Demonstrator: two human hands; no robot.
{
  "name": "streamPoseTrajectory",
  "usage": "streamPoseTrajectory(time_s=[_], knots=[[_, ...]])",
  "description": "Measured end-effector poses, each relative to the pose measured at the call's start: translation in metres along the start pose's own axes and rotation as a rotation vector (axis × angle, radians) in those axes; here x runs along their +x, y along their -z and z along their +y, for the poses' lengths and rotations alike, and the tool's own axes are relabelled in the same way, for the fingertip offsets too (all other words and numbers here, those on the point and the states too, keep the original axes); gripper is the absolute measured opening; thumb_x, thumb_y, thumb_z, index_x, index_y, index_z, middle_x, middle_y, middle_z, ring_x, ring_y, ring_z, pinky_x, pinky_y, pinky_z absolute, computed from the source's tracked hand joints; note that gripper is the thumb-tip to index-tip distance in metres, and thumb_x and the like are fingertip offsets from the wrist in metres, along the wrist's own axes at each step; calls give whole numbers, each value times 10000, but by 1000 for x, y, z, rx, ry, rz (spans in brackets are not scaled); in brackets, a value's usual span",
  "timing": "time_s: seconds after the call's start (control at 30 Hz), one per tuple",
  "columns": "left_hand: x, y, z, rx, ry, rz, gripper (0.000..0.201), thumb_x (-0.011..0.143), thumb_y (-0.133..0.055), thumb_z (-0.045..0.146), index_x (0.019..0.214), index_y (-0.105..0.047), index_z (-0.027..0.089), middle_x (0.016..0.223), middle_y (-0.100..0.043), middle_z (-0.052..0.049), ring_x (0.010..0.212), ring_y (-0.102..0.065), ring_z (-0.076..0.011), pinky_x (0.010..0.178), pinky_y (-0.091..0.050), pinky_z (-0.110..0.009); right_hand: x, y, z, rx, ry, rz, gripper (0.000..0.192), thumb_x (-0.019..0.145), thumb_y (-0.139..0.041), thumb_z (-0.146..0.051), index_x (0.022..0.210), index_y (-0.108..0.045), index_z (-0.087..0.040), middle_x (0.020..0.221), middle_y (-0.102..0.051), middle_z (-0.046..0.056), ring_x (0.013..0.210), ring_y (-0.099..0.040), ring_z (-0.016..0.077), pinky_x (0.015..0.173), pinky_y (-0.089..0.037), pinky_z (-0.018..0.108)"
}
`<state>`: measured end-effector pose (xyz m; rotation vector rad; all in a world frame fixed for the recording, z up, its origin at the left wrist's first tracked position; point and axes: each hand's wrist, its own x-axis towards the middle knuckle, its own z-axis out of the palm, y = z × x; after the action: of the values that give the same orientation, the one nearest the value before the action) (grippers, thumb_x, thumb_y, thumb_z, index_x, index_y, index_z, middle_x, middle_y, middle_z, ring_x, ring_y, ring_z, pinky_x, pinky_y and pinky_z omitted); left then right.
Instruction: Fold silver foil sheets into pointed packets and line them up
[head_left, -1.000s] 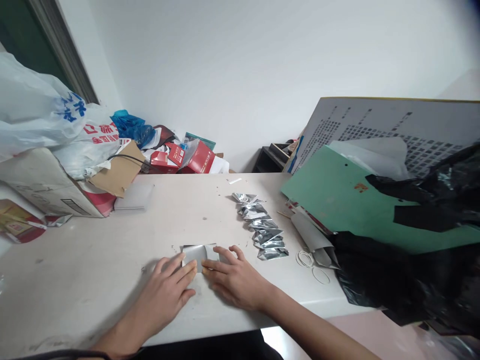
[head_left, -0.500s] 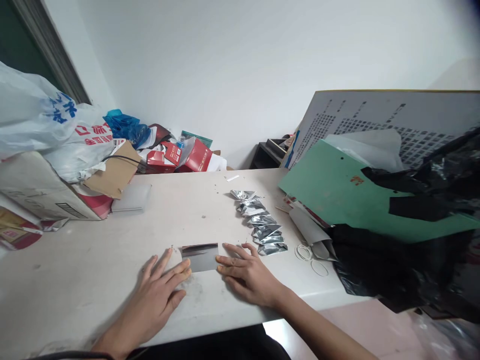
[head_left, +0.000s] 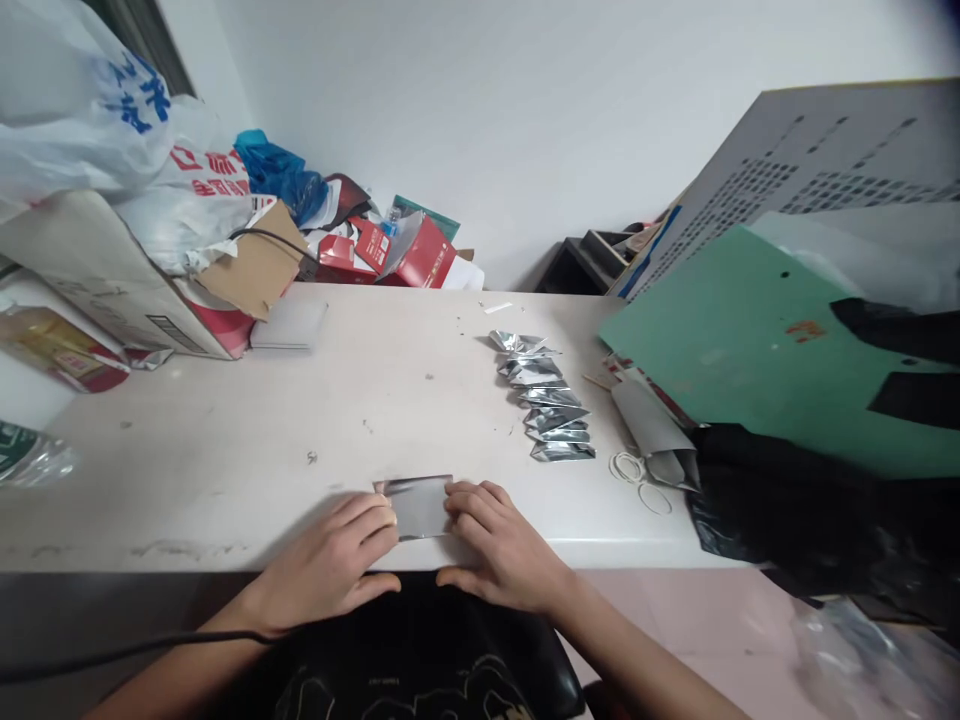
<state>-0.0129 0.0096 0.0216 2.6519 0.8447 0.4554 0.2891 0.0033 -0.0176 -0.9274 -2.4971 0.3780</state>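
A small silver foil sheet (head_left: 421, 508) lies near the table's front edge between my two hands. My left hand (head_left: 337, 550) has its fingers curled together over the sheet's left end, with the thumb stretched out low beside the table edge. At the right end, my right hand (head_left: 499, 545) rests bent fingertips on the foil, its thumb also pointing inward by the edge. What lies under the fingertips is hidden. Further back and to the right, several folded silver foil pieces (head_left: 553, 400) overlap in a slanting row.
White rubber bands (head_left: 628, 467) lie right of the foil row. Beyond them are a green board (head_left: 720, 340) and black plastic (head_left: 757, 500). A carton (head_left: 127, 270) with plastic bags (head_left: 82, 120) stands at the left, near a clear bottle (head_left: 34, 455). A dark cable (head_left: 172, 640) crosses my left forearm.
My hands have moved the foil sheet closer to the table's front edge, and my fingers have curled in from lying flat. The camera view has tilted down.
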Motion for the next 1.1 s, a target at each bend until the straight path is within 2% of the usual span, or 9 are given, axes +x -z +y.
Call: streamPoseTrajectory(time_s=[0.1,0.27,0.4,0.53,0.63,0.73,0.83,0.93,1.1], knots=[[-1,-2,7,18,-14,-3,152,1088,-635,284,1222,-684,231,1217,-743,-47,1220,-683,-240,1095,-584,-460,-7,-3,-9,-4,11,21,323,1072,-635,-520,1163,-656,-211,1294,-707,134,1259,-618,296,1031,-496,456],[6,-6,2,27,-2,122,171,1107,-567,198,1147,-727,240,1262,-767,-34,1278,-680,-225,1088,-590,-451,-4,-1,-13,16,-45,82,148,1108,-580,-304,1178,-691,-238,1243,-759,94,1218,-656,269,994,-491,426],[22,-19,-7,-41,168,245,221,1111,-535,223,1199,-737,247,1284,-772,-48,1203,-730,-217,1053,-625,-455,6,-6,-1,22,-151,225,267,1098,-529,-161,1298,-688,-238,1190,-783,92,1109,-706,230,954,-521,397],[39,-30,-18,-61,277,344,212,1108,-538,259,1157,-744,243,1280,-766,-58,1160,-753,-218,1032,-647,-431,15,-14,10,-134,-116,289,444,1078,-464,-95,1440,-651,-274,1306,-755,103,1181,-673,257,986,-517,438],[45,-28,-18,-29,278,375,217,1115,-539,266,1184,-743,241,1231,-775,-57,1122,-759,-216,1013,-657,-417,18,-17,7,-213,-112,254,406,1079,-517,-138,1447,-647,-248,1329,-741,115,1250,-622,297,1028,-480,476],[41,-25,-6,119,191,414,234,1108,-541,194,1247,-729,218,1259,-774,-73,1180,-731,-237,1046,-635,-435,19,-20,2,-247,-140,249,364,1084,-548,-160,1428,-651,-220,1293,-737,128,1224,-615,299,1018,-464,470],[31,-30,14,254,89,365,330,1089,-535,114,1366,-693,198,1319,-770,-81,1254,-705,-258,1076,-610,-450,19,-21,1,-234,-131,261,363,1091,-522,-142,1424,-646,-212,1251,-735,133,1177,-627,286,996,-478,456],[23,-45,27,293,104,301,429,1085,-508,105,1491,-628,175,1385,-750,-103,1319,-687,-273,1104,-604,-460,18,-21,1,-206,-100,273,394,1097,-490,-122,1464,-615,-192,1248,-734,141,1162,-636,278,975,-500,448],[18,-61,26,292,119,283,519,1068,-509,104,1585,-553,129,1479,-705,-136,1420,-638,-288,1192,-566,-449,11,-16,-8,-181,-67,211,467,1074,-479,-106,1524,-583,-175,1300,-734,143,1222,-616,292,1019,-492,459]])
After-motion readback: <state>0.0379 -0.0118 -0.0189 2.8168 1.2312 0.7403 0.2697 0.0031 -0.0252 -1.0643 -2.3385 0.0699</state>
